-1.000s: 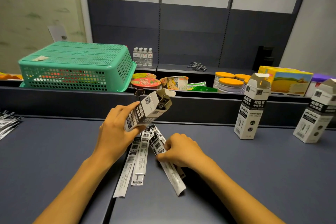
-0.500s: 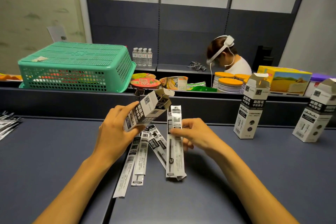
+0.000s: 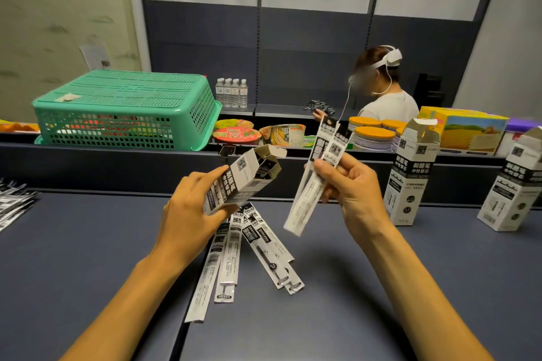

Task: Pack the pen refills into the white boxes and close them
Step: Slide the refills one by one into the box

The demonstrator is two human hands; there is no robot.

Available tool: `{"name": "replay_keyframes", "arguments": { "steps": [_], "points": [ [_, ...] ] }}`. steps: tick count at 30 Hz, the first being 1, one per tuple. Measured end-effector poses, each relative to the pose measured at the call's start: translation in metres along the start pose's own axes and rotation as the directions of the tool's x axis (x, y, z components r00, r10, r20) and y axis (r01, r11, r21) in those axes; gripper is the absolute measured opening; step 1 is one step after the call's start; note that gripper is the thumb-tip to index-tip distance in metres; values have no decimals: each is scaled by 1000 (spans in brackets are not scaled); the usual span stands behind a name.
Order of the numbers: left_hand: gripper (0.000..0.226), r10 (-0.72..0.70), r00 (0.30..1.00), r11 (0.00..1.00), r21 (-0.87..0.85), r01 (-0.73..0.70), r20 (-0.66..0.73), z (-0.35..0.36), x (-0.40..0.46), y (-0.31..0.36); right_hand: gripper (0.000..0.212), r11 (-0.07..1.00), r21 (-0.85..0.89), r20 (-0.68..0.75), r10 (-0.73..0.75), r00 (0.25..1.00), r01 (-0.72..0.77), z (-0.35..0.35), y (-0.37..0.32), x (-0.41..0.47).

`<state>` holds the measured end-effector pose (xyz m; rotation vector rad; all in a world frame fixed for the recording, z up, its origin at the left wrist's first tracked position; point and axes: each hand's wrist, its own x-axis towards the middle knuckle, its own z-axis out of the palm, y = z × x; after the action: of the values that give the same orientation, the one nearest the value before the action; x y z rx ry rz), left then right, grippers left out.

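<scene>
The left hand [image 3: 190, 214] grips an open white box [image 3: 240, 182], mouth tilted toward the right hand [image 3: 349, 184], which pinches packaged pen refills [image 3: 316, 176] ready for insertion. More refills [image 3: 249, 252] lie mid-counter; two open boxes [image 3: 410, 173] stand along its far-right edge.

White box [image 3: 240, 177] with a black band and white lettering; refill packets [image 3: 315, 176] in white and black print. Green perforated basket [image 3: 126, 110] with a grid of small holes. Dark blue-grey table [image 3: 88, 243]; round tubs [image 3: 374, 138] with orange lids.
</scene>
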<state>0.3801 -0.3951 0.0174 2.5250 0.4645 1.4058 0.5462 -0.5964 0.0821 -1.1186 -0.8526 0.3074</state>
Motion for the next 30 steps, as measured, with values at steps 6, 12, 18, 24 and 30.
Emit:
{"name": "replay_keyframes", "arguments": {
  "steps": [6, 12, 18, 24, 30],
  "points": [
    [76, 17, 1000, 1000, -16, -17, 15, 0, 0, 1, 30, 978, 140, -118, -137, 984, 153, 4, -4, 5],
    [75, 33, 999, 999, -25, -32, 30, 0, -1, 4, 52, 968, 174, -141, -160, 977, 183, 11, -3, 6],
    [78, 42, 999, 999, -23, -42, 28, 1, -1, 4, 28, 989, 73, 3, -129, 992, 129, 24, 6, -2],
    [76, 43, 999, 999, -33, -42, 25, 0, -1, 6, 26, 989, -10, 49, -144, 988, 145, 26, 10, -2],
    [77, 45, 998, 999, -25, -44, 37, 0, -2, 5, 22, 988, -123, 138, -80, 987, 97, 26, 19, -3]
  ]
}}
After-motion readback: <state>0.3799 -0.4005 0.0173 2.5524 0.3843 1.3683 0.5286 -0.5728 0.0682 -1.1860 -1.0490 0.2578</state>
